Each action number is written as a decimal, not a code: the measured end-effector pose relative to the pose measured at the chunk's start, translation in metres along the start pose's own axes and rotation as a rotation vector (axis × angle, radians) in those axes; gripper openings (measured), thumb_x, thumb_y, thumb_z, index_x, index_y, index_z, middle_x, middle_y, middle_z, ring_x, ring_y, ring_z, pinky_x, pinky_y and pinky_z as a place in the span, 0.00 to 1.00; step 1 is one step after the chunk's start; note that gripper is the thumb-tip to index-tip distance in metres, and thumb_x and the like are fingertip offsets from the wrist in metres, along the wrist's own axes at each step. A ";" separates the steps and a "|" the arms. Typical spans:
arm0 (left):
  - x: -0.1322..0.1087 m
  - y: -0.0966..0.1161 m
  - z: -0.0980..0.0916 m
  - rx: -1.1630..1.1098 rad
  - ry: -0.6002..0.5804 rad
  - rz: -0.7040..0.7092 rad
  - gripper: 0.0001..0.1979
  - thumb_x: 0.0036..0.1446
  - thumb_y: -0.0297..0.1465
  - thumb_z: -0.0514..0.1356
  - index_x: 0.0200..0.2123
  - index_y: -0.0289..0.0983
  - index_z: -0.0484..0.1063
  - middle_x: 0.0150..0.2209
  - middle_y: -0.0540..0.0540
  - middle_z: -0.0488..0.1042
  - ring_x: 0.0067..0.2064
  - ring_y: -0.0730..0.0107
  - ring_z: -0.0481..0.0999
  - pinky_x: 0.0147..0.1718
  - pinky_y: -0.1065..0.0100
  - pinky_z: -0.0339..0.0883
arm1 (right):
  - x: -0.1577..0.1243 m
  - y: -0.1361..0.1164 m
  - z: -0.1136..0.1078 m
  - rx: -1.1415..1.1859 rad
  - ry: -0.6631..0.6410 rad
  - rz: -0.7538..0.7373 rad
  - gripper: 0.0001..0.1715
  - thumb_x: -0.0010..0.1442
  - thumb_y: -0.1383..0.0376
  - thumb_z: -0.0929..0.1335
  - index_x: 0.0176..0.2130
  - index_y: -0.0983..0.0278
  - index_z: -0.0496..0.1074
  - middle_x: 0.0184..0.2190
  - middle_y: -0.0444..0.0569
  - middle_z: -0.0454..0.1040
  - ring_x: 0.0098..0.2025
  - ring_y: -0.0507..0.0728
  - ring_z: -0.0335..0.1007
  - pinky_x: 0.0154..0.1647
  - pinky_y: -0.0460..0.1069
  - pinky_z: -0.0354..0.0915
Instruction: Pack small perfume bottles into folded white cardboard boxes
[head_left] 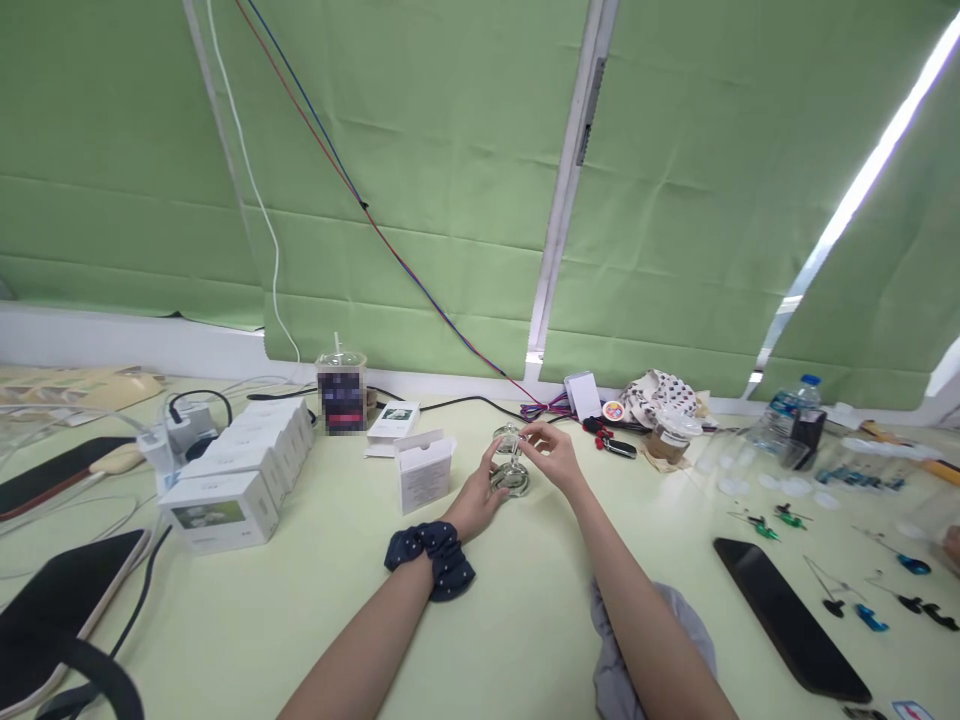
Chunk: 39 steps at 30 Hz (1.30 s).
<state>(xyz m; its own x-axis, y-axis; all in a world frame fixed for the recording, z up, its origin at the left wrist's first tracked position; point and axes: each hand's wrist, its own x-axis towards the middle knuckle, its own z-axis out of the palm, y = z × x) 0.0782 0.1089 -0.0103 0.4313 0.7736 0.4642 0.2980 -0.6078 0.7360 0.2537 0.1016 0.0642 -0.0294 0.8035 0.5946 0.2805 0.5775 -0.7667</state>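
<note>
A clear, shiny piece (pixel 510 480) with a round base and a round upper part stands upright on the table in front of me; its exact kind is hard to make out. My left hand (pixel 474 502), below a dark dotted scrunchie, is closed round its left side. At the upper part, the fingers of my right hand (pixel 553 458) are pinched together, and whatever small thing they may hold is hidden. Just left of my hands stands a white box (pixel 424 476) with its top flaps open.
White boxes (pixel 217 510) stand in a row at left, near a plastic drink cup (pixel 343 395) and flat white packaging (pixel 393 420). Red-handled pliers (pixel 616 446) lie behind right. A black phone (pixel 787 615) and small coloured parts (pixel 870 617) are at right.
</note>
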 end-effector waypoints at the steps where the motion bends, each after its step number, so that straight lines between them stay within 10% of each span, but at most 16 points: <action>1: 0.000 0.000 0.000 -0.005 0.001 -0.002 0.41 0.56 0.27 0.56 0.66 0.44 0.35 0.37 0.48 0.66 0.37 0.68 0.68 0.45 0.58 0.63 | -0.001 0.000 0.000 -0.011 -0.002 -0.002 0.09 0.51 0.60 0.69 0.32 0.64 0.72 0.33 0.50 0.75 0.27 0.51 0.69 0.24 0.45 0.66; 16: 0.000 0.000 -0.001 -0.032 0.019 0.027 0.40 0.54 0.26 0.58 0.65 0.45 0.40 0.39 0.47 0.67 0.39 0.67 0.68 0.48 0.54 0.63 | -0.006 0.004 0.002 -0.064 -0.049 0.008 0.08 0.50 0.62 0.69 0.32 0.63 0.74 0.32 0.49 0.77 0.27 0.53 0.70 0.23 0.46 0.66; 25: 0.003 0.001 -0.003 0.012 -0.058 0.190 0.36 0.56 0.23 0.54 0.65 0.45 0.43 0.61 0.41 0.59 0.62 0.57 0.58 0.60 0.49 0.49 | -0.007 0.011 0.001 -0.061 -0.118 0.032 0.09 0.49 0.61 0.71 0.31 0.63 0.73 0.30 0.49 0.76 0.27 0.53 0.69 0.24 0.46 0.65; 39: 0.005 0.002 -0.005 0.028 -0.075 0.205 0.35 0.55 0.21 0.54 0.64 0.43 0.48 0.57 0.40 0.63 0.59 0.57 0.61 0.59 0.49 0.53 | -0.005 0.020 -0.003 0.049 -0.155 0.128 0.16 0.45 0.59 0.73 0.31 0.62 0.67 0.27 0.43 0.70 0.25 0.51 0.65 0.20 0.44 0.58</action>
<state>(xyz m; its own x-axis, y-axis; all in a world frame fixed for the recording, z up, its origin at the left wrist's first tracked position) 0.0767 0.1123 -0.0048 0.5475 0.6182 0.5640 0.2208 -0.7568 0.6152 0.2624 0.1088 0.0461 -0.1454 0.8811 0.4500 0.2443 0.4727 -0.8467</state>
